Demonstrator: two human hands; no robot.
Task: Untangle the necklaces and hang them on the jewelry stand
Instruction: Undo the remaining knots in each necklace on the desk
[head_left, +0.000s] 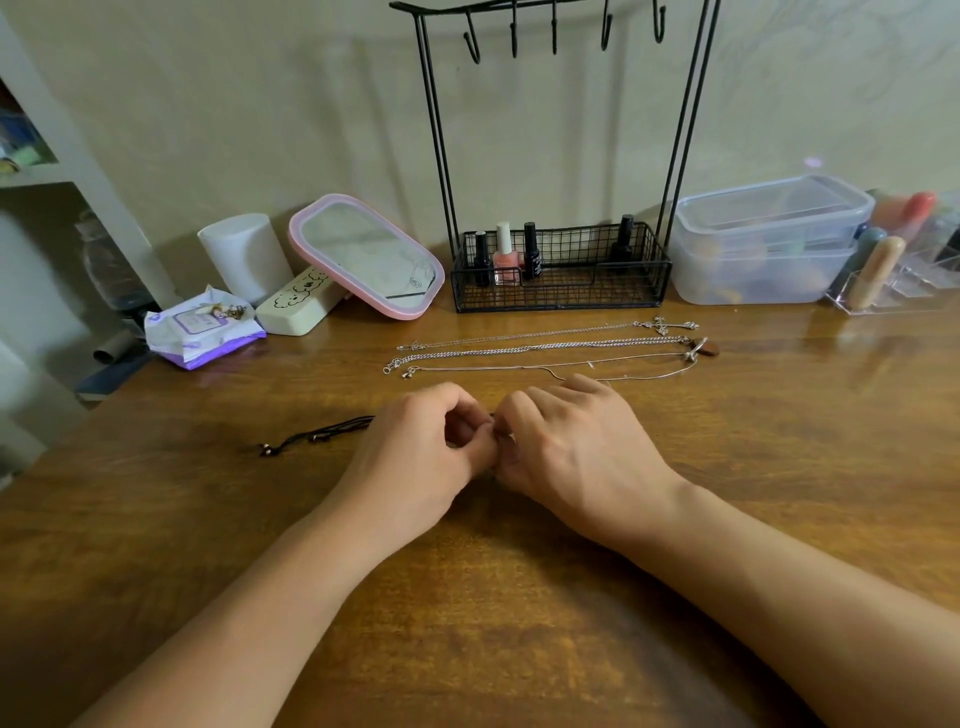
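A black cord necklace (322, 434) trails left across the wooden table (467, 623) and runs under my left hand (421, 452). My right hand (566, 447) meets the left at the fingertips, and both pinch the cord there; the pinched part is mostly hidden. Three silver chains lie straightened side by side behind my hands: one with a cross pendant (667, 326), a thicker chain (545, 347) with a brown pendant (706, 347), and a thin one (545, 368). The black wire jewelry stand (558, 270) rises at the back, its hooks (556, 31) bare.
Nail polish bottles (506, 254) stand in the stand's basket. Left of it are a pink-rimmed mirror (369, 254), a white cylinder (247, 257), a cream case (298, 304) and a wipes pack (200, 327). Clear plastic boxes (769, 239) and an acrylic organizer (893, 275) sit right.
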